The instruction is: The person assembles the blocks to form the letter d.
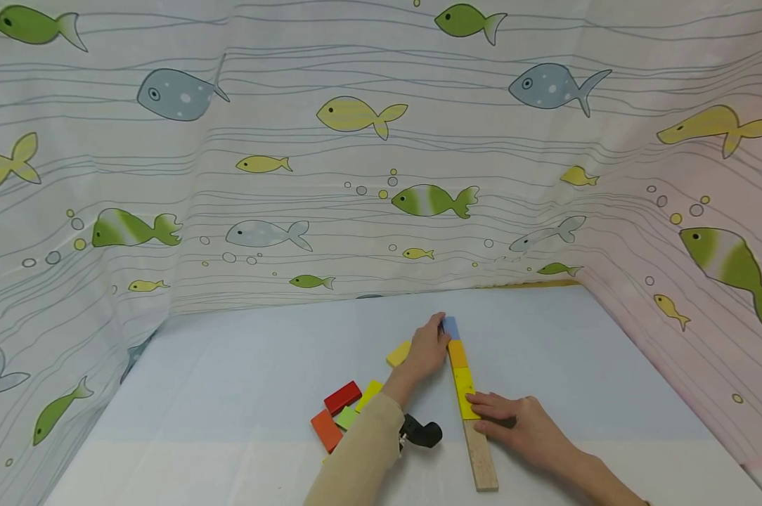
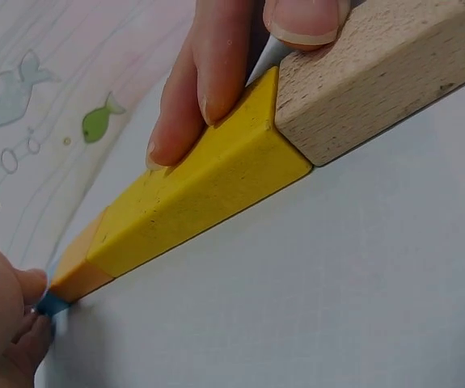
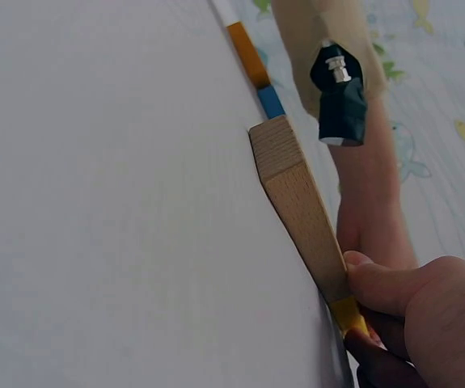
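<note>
Several blocks lie end to end in a straight row on the table: a blue block (image 1: 450, 327) at the far end, an orange block (image 1: 457, 353), yellow (image 1: 464, 385) in the middle and a plain wooden block (image 1: 480, 460) nearest. My left hand (image 1: 427, 350) reaches to the row's far end, fingertips against the blue block's left side. From the right, my right hand (image 1: 525, 426) lays its fingertips on the yellow stretch, with its thumb at the wooden block. Up close in the left wrist view, the right fingers (image 2: 204, 89) rest along the yellow edge.
Left of the row lie loose blocks: red (image 1: 343, 398), orange-red (image 1: 327, 430), light green (image 1: 346, 418) and yellow ones, partly behind the left sleeve (image 1: 358, 453). A black wrist device (image 1: 422, 432) sticks out from that sleeve. Fish-print cloth (image 1: 356, 204) walls the table's back and sides.
</note>
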The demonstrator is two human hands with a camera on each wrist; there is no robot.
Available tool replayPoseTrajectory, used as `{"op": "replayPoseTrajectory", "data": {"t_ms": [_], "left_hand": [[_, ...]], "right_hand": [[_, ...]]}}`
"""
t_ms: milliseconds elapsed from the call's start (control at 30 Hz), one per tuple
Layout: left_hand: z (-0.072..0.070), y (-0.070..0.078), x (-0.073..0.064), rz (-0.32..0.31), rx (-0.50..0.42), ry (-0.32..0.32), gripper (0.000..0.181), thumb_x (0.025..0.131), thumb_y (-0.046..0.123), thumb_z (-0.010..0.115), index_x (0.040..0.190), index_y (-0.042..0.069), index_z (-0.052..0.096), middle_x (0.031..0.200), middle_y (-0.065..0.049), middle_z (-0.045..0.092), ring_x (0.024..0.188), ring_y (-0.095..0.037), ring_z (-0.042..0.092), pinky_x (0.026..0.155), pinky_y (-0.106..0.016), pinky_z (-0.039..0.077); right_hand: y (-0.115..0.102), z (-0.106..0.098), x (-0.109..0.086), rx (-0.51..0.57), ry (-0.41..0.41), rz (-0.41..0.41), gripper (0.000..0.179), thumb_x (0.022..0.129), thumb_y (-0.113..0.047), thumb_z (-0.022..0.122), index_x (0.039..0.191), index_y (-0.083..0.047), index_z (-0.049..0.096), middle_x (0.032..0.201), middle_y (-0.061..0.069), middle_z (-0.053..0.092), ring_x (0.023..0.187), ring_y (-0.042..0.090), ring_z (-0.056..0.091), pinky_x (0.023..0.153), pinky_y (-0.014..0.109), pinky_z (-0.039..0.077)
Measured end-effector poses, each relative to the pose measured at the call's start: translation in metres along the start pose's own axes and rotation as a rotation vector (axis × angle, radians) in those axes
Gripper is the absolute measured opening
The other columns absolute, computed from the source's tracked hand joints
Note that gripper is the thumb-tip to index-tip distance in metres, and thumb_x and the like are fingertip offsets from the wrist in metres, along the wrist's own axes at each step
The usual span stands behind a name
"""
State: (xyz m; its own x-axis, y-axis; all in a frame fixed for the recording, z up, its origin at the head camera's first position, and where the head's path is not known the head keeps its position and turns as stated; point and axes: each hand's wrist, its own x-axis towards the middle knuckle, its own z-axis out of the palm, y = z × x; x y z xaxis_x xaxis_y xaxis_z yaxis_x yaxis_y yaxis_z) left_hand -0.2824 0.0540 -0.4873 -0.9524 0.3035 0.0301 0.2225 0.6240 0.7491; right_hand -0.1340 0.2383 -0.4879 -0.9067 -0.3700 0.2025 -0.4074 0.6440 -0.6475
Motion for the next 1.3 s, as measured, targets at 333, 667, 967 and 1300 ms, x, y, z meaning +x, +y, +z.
{"op": "replayPoseTrajectory", "data": {"t_ms": [333, 667, 967, 1300], "left_hand": [[-0.019, 0.004, -0.025, 0.007, 0.03, 0.033, 0.048, 0.101, 0.017, 0.056, 0.148, 0.013, 0.045, 0.143, -0.013, 0.057, 0.13, -0.028, 0.056, 0.108, -0.045, 0.046], [-0.059, -0.007, -0.073, 0.016, 0.034, 0.124, 0.043, 0.095, 0.014, 0.064, 0.137, 0.009, 0.057, 0.136, -0.014, 0.062, 0.123, -0.032, 0.06, 0.105, -0.049, 0.048], [-0.092, -0.038, -0.121, 0.023, -0.003, 0.111, 0.045, 0.094, 0.014, 0.065, 0.138, 0.009, 0.057, 0.145, -0.01, 0.056, 0.126, -0.036, 0.057, 0.103, -0.053, 0.048], [-0.124, -0.063, -0.152, -0.074, 0.004, 0.136, 0.042, 0.095, 0.012, 0.066, 0.136, 0.01, 0.059, 0.132, -0.014, 0.063, 0.124, -0.035, 0.058, 0.1, -0.049, 0.051]], "right_hand": [[-0.002, 0.002, -0.001, -0.006, 0.008, -0.013, 0.041, 0.09, -0.042, 0.071, 0.124, -0.019, 0.072, 0.127, -0.005, 0.068, 0.12, 0.028, 0.064, 0.095, 0.044, 0.055], [-0.003, -0.001, -0.002, 0.006, -0.003, -0.021, 0.042, 0.091, -0.044, 0.07, 0.125, -0.019, 0.072, 0.127, -0.003, 0.069, 0.119, 0.03, 0.064, 0.095, 0.043, 0.055], [0.001, -0.001, -0.002, 0.045, -0.008, 0.0, 0.043, 0.09, -0.044, 0.07, 0.126, -0.02, 0.071, 0.127, -0.003, 0.069, 0.122, 0.033, 0.062, 0.099, 0.042, 0.053], [0.001, 0.0, -0.001, 0.048, 0.001, -0.036, 0.042, 0.091, -0.042, 0.07, 0.124, -0.017, 0.072, 0.128, -0.002, 0.068, 0.12, 0.033, 0.063, 0.098, 0.035, 0.053]]}}
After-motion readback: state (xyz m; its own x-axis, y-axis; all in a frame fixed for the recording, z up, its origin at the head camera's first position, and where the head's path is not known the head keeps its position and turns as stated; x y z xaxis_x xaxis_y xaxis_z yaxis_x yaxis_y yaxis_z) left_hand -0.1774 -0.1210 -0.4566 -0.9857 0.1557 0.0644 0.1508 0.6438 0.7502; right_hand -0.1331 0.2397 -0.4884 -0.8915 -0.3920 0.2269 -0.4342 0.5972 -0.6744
